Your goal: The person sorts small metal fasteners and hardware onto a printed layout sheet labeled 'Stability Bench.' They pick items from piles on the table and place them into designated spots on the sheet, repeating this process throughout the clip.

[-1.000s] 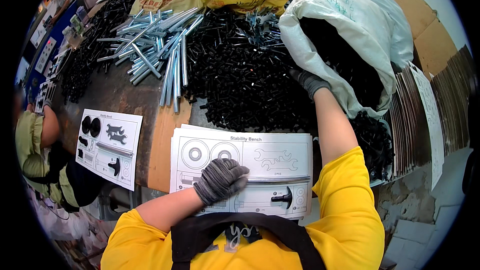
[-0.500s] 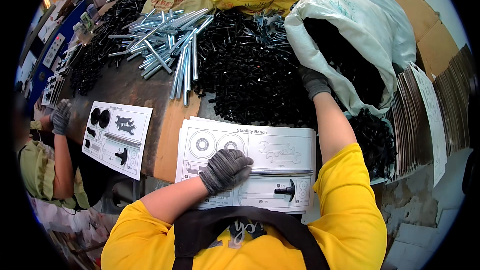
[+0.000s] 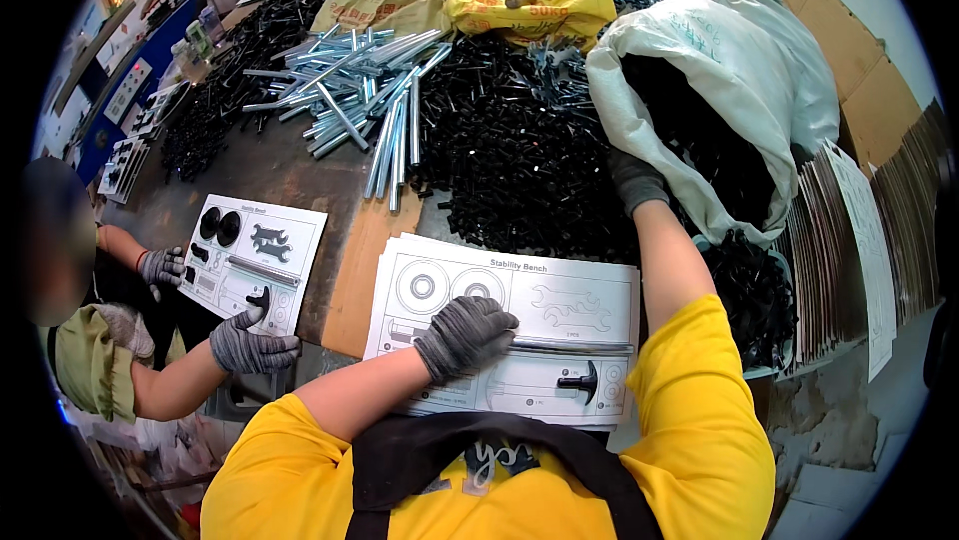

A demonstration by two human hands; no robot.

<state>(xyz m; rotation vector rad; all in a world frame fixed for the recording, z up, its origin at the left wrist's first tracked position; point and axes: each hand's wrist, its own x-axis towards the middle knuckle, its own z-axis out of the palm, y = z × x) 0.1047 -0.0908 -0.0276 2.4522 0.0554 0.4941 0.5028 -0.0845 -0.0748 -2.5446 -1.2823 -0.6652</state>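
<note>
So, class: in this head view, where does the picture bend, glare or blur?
Head view: fisheye, so the printed sheet under the left hand has curved edges, and black corners ring the frame; the silver rods catch bright glare; the co-worker's face at the left edge is blurred; the right hand stays sharp.

Grey knit gloves cover both hands (image 3: 465,335), with yellow short sleeves and a black apron.

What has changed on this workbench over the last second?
The co-worker's gloved hands have come onto their printed card, one at its near edge. The left hand stays pressed on the parts sheet; the right hand stays in the black parts by the white sack.
</note>
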